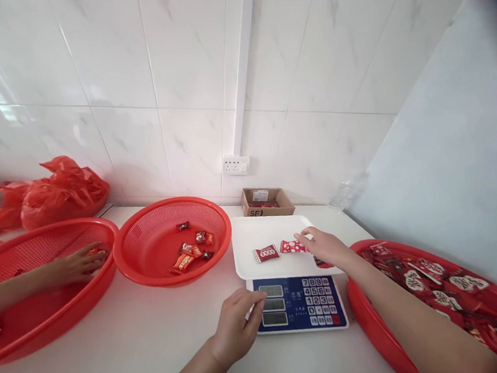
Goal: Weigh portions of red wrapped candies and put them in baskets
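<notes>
A digital scale [302, 327] with a white tray [246, 236] stands in front of me. My right hand [323, 245] is over the tray's right side, its fingertips closed on the end of a red candy with white dots [292, 246]. Left of it on the tray lies a dark red wrapped candy [267, 253]. Another wrapped candy [322, 262] lies partly hidden under my right hand. My left hand [240, 325] is at the left edge of the scale's display, fingers curled and thumb near the index finger, with nothing visible in them.
A red basket [124, 261] with several candies is left of the scale; a fuller red basket [368, 309] is right. Another person's hand [79, 264] reaches into the far-left basket [82, 323]. Behind are a cardboard box [272, 210] and red plastic bags [62, 194].
</notes>
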Demonstrator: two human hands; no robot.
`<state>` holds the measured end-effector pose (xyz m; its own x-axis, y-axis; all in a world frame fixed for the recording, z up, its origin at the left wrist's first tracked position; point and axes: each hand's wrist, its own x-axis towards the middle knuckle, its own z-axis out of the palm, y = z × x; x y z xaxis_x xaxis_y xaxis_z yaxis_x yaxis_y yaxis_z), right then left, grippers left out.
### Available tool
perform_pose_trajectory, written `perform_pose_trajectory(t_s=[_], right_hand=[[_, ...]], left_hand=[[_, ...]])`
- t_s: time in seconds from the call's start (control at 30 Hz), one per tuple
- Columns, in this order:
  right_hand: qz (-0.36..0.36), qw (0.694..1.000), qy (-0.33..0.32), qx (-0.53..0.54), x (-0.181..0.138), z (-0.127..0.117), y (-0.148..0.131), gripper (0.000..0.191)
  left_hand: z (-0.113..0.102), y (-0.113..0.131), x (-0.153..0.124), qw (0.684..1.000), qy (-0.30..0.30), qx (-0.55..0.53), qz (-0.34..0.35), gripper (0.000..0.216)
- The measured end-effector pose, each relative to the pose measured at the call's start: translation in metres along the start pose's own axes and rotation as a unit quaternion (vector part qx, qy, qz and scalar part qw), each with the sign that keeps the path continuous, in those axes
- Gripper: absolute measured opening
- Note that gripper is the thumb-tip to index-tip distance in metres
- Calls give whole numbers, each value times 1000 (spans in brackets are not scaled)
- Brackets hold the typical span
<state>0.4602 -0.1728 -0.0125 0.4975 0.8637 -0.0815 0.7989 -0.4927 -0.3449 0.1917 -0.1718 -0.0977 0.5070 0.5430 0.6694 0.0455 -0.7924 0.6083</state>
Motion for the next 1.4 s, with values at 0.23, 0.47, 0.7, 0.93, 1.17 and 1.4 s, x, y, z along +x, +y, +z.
perform_pose_trajectory(t_s=[0.23, 0.47, 0.7, 0.93, 1.17, 1.4], right_hand=[[-54, 996, 38, 68, -18, -4, -16, 30], [-113, 987, 57, 100, -22, 16, -16, 27], [-47, 997, 53, -32, -41, -36, 72, 24], [13, 995, -60, -76, -98, -8, 163, 59], [1, 999, -45, -31, -101, -19, 178, 20], [63, 992, 104, -40, -62, -31, 181, 61]], left_hand=[[1, -2, -1, 1000, -7, 1, -2, 17], [2, -4, -1, 1000, -12, 16, -8, 16], [0, -3, 1, 1000, 4, 9, 13, 15], [3, 1, 2, 1000, -11, 4, 28, 17], [5, 0, 1, 1000, -4, 12, 23, 16], [7, -4, -1, 1000, -19, 10, 5, 19]])
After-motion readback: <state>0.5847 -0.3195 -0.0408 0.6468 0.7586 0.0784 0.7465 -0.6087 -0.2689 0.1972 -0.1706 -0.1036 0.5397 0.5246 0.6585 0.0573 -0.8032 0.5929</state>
